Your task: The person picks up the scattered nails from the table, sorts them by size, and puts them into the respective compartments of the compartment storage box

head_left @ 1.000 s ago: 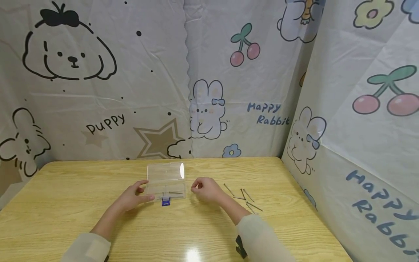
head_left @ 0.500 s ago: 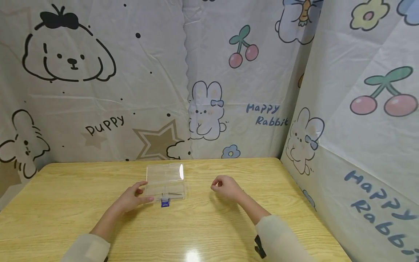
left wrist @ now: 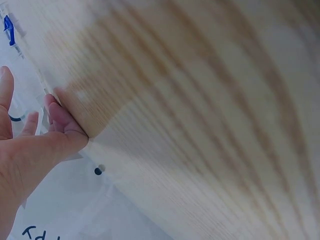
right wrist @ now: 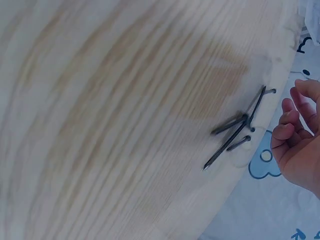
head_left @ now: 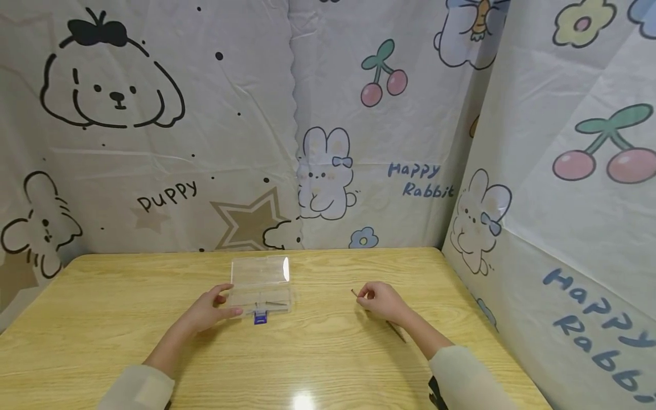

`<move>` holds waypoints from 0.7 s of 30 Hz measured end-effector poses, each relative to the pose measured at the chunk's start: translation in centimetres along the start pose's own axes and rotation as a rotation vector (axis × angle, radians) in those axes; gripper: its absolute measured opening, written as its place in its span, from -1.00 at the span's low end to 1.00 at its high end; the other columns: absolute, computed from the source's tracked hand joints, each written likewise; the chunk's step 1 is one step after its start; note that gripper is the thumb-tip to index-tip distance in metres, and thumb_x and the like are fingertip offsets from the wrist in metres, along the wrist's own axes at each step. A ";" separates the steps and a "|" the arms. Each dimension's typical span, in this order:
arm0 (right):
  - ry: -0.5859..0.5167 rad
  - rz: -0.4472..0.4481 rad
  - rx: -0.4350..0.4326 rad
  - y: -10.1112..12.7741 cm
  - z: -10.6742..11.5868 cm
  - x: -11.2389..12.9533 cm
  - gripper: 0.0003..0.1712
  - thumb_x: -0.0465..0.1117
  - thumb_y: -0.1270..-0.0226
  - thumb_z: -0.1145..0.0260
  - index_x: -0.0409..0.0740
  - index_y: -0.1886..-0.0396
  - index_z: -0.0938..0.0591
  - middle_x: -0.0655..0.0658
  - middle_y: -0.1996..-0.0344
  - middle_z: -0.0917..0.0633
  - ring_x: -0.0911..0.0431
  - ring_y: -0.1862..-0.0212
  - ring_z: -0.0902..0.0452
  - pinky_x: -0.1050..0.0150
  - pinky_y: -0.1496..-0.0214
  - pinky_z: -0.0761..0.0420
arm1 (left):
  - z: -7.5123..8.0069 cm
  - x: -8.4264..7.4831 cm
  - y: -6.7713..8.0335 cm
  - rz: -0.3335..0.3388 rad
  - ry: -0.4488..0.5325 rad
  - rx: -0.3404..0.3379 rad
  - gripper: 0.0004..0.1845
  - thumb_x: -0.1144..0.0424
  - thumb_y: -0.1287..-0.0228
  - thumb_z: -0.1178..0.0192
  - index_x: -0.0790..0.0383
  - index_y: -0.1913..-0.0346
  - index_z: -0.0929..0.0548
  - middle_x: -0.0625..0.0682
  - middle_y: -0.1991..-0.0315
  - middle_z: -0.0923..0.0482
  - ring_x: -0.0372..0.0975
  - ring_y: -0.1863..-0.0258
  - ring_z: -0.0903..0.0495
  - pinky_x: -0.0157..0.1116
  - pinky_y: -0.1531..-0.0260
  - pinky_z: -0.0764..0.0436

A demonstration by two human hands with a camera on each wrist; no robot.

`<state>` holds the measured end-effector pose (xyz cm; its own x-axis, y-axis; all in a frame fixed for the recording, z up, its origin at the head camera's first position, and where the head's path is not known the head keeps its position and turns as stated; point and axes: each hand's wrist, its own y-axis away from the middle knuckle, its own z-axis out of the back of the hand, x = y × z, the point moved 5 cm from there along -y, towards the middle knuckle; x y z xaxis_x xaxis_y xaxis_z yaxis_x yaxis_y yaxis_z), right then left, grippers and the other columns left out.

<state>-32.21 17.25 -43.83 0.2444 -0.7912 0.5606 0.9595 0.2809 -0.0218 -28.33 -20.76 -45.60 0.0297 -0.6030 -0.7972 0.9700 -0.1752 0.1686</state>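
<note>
Though scattered — thin dark nails (right wrist: 240, 127)

Head cam plus two wrist cams.
Head view looks forward and down over the whole counter (head_left: 318, 353); wrist views sit close, tilted over its wood, right one sharing the nails (right wrist: 239, 131).
</note>
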 end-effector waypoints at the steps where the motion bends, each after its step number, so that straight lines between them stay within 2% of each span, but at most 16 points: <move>1: 0.007 -0.008 0.001 0.1 0.1 -0.3 -0.93 -0.19 -0.24 -0.28 -0.06 0.41 -0.65 0.01 0.54 -0.50 0.18 0.48 -0.31 0.35 0.45 -0.31 | 0.0 0.1 0.0 0.002 -0.001 0.001 -0.11 -0.02 -0.16 -0.27 0.34 -0.39 -0.09 0.51 -0.20 -0.22 0.33 -0.20 -0.24 0.22 -0.13 -0.32; 11: 0.025 -0.023 0.006 1.5 1.5 -2.8 -0.96 -0.22 -0.20 -0.30 -0.06 0.43 -0.63 0.03 0.50 -0.51 0.18 0.42 -0.33 0.32 0.37 -0.34 | 0.0 0.3 -0.2 0.005 0.003 -0.005 -0.10 -0.03 -0.14 -0.29 0.33 -0.39 -0.10 0.50 -0.20 -0.23 0.32 -0.20 -0.25 0.22 -0.13 -0.32; 21: 0.056 -0.035 0.021 2.2 2.1 -4.3 -0.96 -0.24 -0.18 -0.32 -0.09 0.44 -0.63 0.03 0.56 -0.51 0.19 0.46 -0.34 0.35 0.42 -0.34 | 0.0 0.1 -0.1 0.014 0.008 -0.006 -0.09 -0.04 -0.14 -0.29 0.33 -0.39 -0.10 0.51 -0.21 -0.22 0.30 -0.21 -0.24 0.21 -0.15 -0.31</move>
<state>-31.41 22.36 -44.55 0.2187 -0.8299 0.5133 0.9647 0.2631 0.0143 -28.39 -20.87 -45.69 0.0454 -0.5991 -0.7994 0.9709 -0.1618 0.1764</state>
